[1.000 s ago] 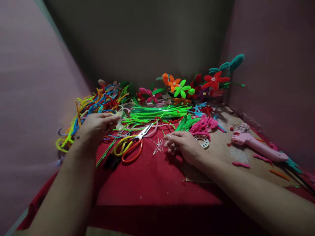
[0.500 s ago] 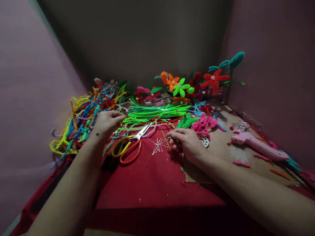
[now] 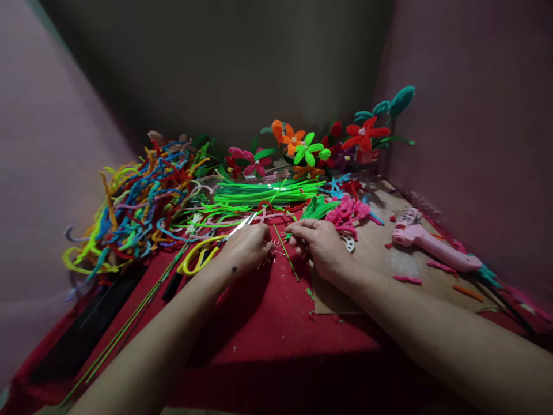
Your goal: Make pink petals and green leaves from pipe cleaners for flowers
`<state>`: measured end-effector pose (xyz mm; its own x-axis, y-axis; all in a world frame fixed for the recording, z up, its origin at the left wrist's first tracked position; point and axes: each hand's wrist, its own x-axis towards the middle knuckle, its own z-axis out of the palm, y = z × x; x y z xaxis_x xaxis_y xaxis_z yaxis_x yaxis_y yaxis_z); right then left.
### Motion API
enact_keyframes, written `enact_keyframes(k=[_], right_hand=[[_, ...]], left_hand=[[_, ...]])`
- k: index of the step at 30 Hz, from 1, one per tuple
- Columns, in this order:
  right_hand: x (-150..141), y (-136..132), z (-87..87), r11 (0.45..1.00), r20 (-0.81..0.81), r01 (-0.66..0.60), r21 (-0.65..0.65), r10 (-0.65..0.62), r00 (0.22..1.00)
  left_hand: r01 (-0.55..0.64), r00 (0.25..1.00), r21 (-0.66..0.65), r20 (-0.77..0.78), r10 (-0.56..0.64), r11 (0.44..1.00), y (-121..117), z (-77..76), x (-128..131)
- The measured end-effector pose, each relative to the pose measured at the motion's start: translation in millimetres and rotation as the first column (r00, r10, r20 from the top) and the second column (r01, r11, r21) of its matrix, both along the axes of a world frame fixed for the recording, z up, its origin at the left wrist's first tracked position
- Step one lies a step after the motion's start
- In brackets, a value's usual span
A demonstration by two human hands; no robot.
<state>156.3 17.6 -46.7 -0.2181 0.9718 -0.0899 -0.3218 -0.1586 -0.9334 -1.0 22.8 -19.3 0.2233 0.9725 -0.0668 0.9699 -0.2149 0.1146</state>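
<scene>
My left hand (image 3: 247, 248) rests on the red cloth (image 3: 268, 323) with its fingers curled down over the small white stamen cluster, which barely shows under the fingertips. Just left of it lie the scissors (image 3: 203, 253) with yellow and orange handles. My right hand (image 3: 317, 245) is beside it, fingers pinched on a thin green wire stem (image 3: 286, 253) that slants down across the cloth. The two hands are a few centimetres apart.
A tangled heap of coloured pipe cleaners (image 3: 133, 202) fills the left. A bundle of neon green pipe cleaners (image 3: 268, 193) lies behind the hands, finished pipe-cleaner flowers (image 3: 302, 150) stand at the back, and a pink glue gun (image 3: 427, 245) lies on cardboard (image 3: 389, 259) at right. Walls enclose three sides.
My left hand has left the pipe cleaner heap and come right and nearer, down onto the white stamen cluster by the scissors. My right hand picked up the green wire stem.
</scene>
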Motion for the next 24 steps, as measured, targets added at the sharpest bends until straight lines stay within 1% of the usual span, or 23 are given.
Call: enact_keyframes(k=[3,5,7,10,12,13,14,16,19,21,24], right_hand=[[0,0,-0.8,1.000,-0.012,0.002,-0.003,-0.002,1.000],[0,1,-1.4,1.000,-0.018,0.001,0.007,-0.001,1.000],[-1,1,-1.6,1.000,-0.016,-0.004,0.010,0.004,1.000],[-1,1,-1.2,1.000,-0.009,-0.007,-0.004,0.007,1.000],[-1,1,-1.1,1.000,-0.004,-0.006,-0.009,0.006,1.000],[-1,1,-1.3,1.000,-0.001,-0.008,-0.011,0.008,1.000],[-1,1,-1.7,1.000,0.002,-0.011,-0.012,0.011,1.000],[-2,1,-2.8,1.000,0.008,-0.025,-0.009,0.025,1.000],[-3,0,-5.2,0.998,0.029,-0.068,-0.008,0.068,0.997],[-4,0,-7.4,0.994,0.023,-0.110,-0.018,0.111,0.994],[-4,1,-11.7,0.986,-0.047,-0.167,-0.027,0.165,0.985]], left_hand=[[-0.040,0.996,-0.013,-0.080,0.039,0.999,0,-1.1,3],[-0.027,0.993,-0.047,-0.112,0.022,0.999,0,-3.3,5],[-0.013,0.994,-0.050,-0.106,0.008,0.999,1,-5.5,5],[-0.036,0.999,-0.043,-0.022,0.035,0.998,2,-6.9,2],[-0.070,0.991,-0.070,0.109,0.077,0.995,3,-6.8,-4],[-0.087,0.976,-0.091,0.194,0.103,0.992,3,-6.5,-7],[-0.102,0.950,-0.115,0.285,0.131,0.988,3,-5.9,-10],[-0.135,0.873,-0.168,0.445,0.198,0.976,2,-3.5,-14],[-0.152,0.749,-0.275,0.595,0.292,0.949,-4,3.1,-14],[-0.101,0.675,-0.346,0.665,0.320,0.933,-10,7.9,-11],[0.019,0.596,-0.383,0.746,0.297,0.924,-18,12.3,-6]])
